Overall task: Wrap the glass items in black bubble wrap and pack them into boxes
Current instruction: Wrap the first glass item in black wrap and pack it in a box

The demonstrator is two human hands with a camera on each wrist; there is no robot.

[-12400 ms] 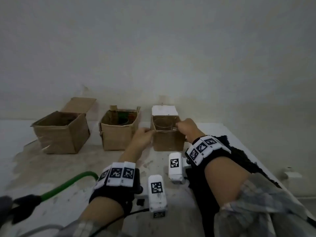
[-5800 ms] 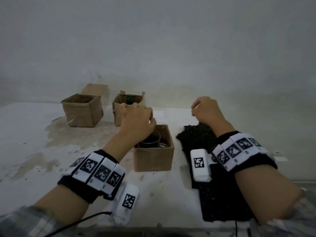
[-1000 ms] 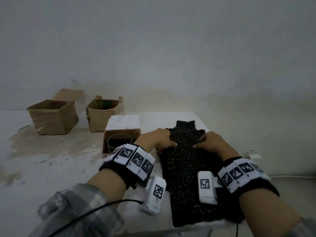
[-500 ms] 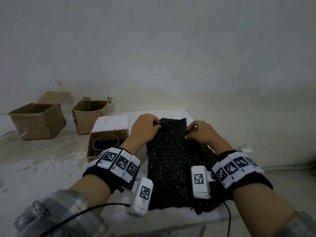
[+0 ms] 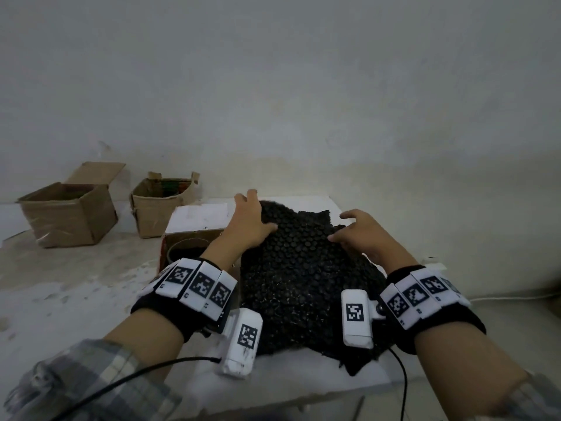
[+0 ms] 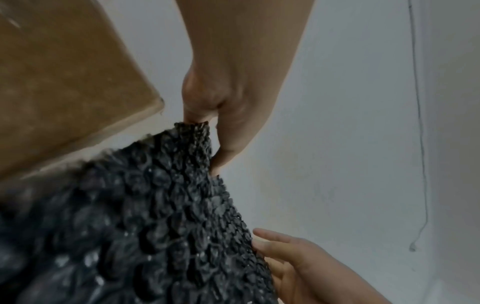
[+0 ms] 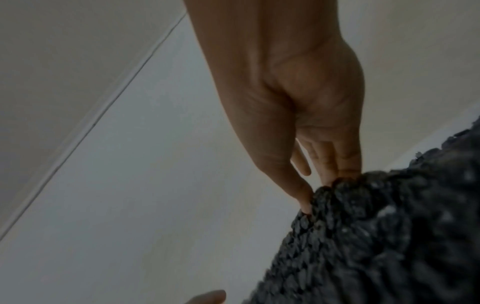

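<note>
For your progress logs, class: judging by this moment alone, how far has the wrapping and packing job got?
Early stage. Done: nothing is wrapped; the glass sits bare in the nearest box. In hand: the left hand and right hand each pinch the far edge of the bubble wrap, lifting it. Left: wrapping the glass, boxing it, and whatever the two far boxes need.

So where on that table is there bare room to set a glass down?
Bare tabletop lies left of the near box, in front of the two far boxes. The right end is crowded: bubble wrap, left hand and right hand pinching it.
</note>
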